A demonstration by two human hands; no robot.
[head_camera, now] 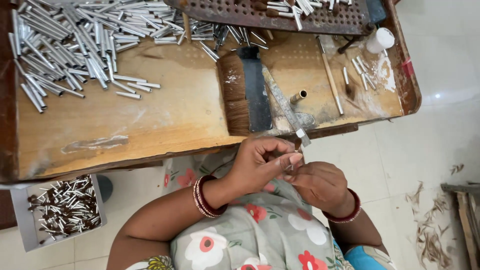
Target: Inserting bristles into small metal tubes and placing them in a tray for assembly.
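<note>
pinching a small metal ferrule (291,162) between left hand (260,162) and right hand (320,185), both closed; best held steady, just below the brush (236,92).

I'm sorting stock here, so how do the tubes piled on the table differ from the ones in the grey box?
The table tubes are plain silver, longer-looking and spread across the wooden table. The box tubes carry dark tips, look shorter and sit contained in the grey box below the table. Both are shiny metal, lying jumbled.

Pinched item (294,161) — too small, half-hidden
</note>
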